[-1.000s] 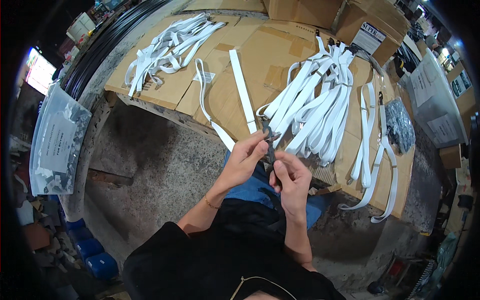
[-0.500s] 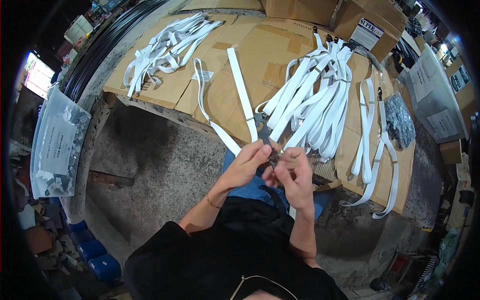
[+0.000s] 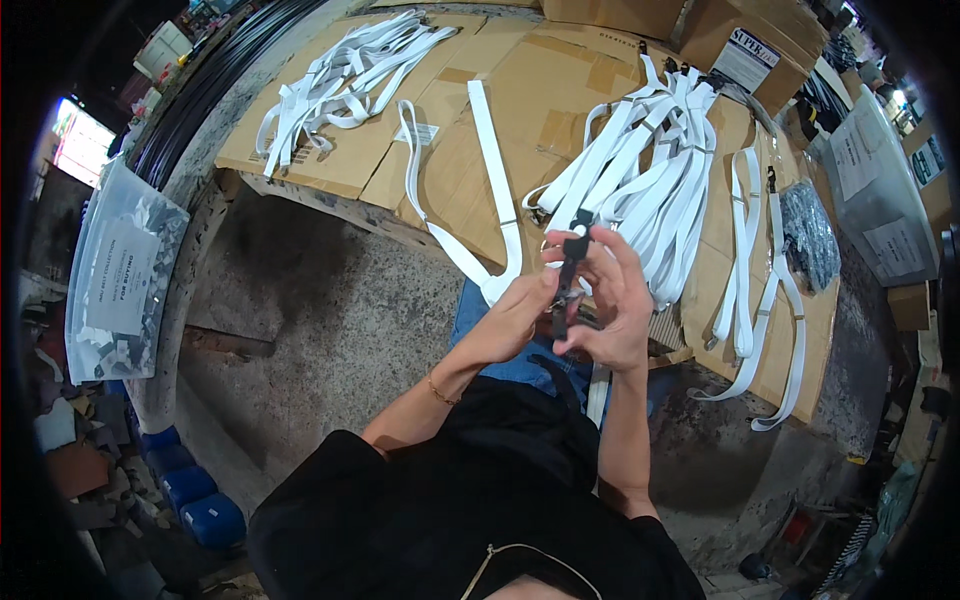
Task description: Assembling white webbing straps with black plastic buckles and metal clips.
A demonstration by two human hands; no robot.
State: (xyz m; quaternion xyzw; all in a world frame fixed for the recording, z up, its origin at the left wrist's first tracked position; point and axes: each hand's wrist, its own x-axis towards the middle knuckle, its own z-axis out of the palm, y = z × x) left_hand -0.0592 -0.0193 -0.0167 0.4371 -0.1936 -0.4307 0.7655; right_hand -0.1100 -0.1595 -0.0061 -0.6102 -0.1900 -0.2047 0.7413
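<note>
My right hand (image 3: 620,315) is curled round a narrow black plier-like piece (image 3: 571,262) with a notched, hooked top, held upright above the table's front edge. My left hand (image 3: 518,318) is closed, its fingertips meeting the lower part of that piece; small metal bits between the hands are too blurred to name. A white strap (image 3: 489,150) runs from the cardboard down to my left hand. Its two lengths come together at the left fingers, where its end is hidden. Metal slides show on the strap.
Cardboard (image 3: 480,60) covers the worktable. A large bundle of white straps (image 3: 640,180) lies right of centre, a looser pile (image 3: 350,80) at far left. Further right are separate straps (image 3: 742,260) and a bag of dark parts (image 3: 808,235). Clear bins (image 3: 125,275) flank the table.
My right hand has risen slightly and turned, bringing the black piece upright into clearer view. My left hand has shifted slightly right and down. The view has tilted a little.
</note>
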